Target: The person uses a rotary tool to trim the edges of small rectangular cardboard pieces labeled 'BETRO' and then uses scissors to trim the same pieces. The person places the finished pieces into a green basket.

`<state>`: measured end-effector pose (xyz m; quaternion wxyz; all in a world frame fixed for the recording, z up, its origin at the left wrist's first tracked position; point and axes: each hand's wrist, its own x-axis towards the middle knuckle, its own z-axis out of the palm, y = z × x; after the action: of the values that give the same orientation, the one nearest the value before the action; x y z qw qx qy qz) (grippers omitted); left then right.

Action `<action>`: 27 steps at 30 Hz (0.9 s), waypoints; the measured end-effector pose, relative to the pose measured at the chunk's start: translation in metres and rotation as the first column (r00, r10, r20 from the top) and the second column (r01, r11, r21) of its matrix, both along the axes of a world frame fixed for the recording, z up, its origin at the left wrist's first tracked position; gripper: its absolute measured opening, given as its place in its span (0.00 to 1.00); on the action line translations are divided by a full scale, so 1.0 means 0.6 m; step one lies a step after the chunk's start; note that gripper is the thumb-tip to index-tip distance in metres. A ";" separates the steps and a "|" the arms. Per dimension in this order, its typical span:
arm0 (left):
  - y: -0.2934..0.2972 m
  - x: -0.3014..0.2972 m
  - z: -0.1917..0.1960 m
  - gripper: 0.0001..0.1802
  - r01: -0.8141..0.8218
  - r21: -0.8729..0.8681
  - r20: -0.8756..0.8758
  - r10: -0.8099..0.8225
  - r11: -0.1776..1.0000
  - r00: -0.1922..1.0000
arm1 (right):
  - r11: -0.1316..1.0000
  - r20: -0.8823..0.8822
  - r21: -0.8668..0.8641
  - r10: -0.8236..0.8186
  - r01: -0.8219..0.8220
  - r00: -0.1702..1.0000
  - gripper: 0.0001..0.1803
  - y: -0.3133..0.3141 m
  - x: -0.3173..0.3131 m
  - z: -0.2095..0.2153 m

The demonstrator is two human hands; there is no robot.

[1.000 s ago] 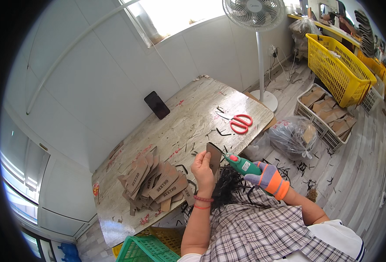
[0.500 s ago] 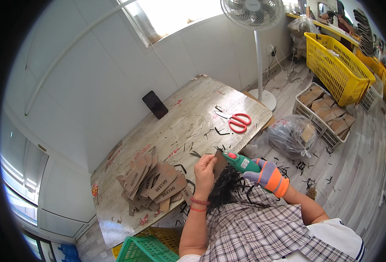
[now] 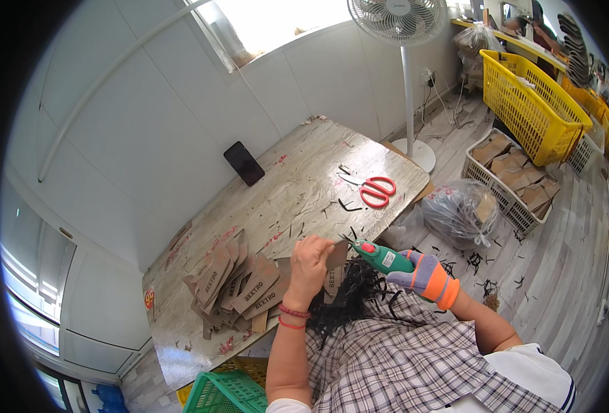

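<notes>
A: How far along does the work appear?

B: A brown cardboard tag [image 3: 335, 258] is pinched in the left hand [image 3: 309, 265] at the tabletop's [image 3: 297, 186] near edge, while a green cutting tool [image 3: 381, 257] is clenched in the gloved right hand [image 3: 428, 279], its tip set against the tag.

A: And what is done?

B: A pile of tags [image 3: 239, 286] lies by the near left corner; whether trimmed cannot be told. Black offcuts [image 3: 349, 303] are heaped in the lap, so much is judged done.

One pair of red scissors [image 3: 375, 191], one black phone [image 3: 243, 163], one fan [image 3: 401, 20] and two yellow baskets [image 3: 533, 103] were counted — cardboard tags [image 3: 239, 282] too heaped to be numbered.
</notes>
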<state>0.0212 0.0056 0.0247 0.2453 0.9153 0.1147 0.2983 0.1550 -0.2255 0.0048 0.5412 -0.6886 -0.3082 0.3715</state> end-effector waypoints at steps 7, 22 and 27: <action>0.012 -0.005 0.029 0.03 0.086 0.145 -0.077 -0.076 0.986 0.994 | 0.999 0.059 -0.027 0.031 -0.029 0.998 0.31 -0.002 0.003 0.003; 0.085 -0.093 -0.005 0.05 -0.441 0.407 -0.106 0.520 0.800 0.847 | 1.000 0.033 -0.011 0.014 -0.013 0.999 0.28 0.006 -0.005 -0.020; 0.037 -0.033 -0.128 0.15 -0.566 0.209 -0.087 0.592 0.797 0.801 | 0.998 -0.009 -0.062 -0.012 0.012 1.000 0.25 0.002 -0.003 -0.034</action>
<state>0.0016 0.0277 -0.0523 0.0526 0.8733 0.3810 0.2990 0.1531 -0.2241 -0.0158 0.5234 -0.7050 -0.2899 0.3809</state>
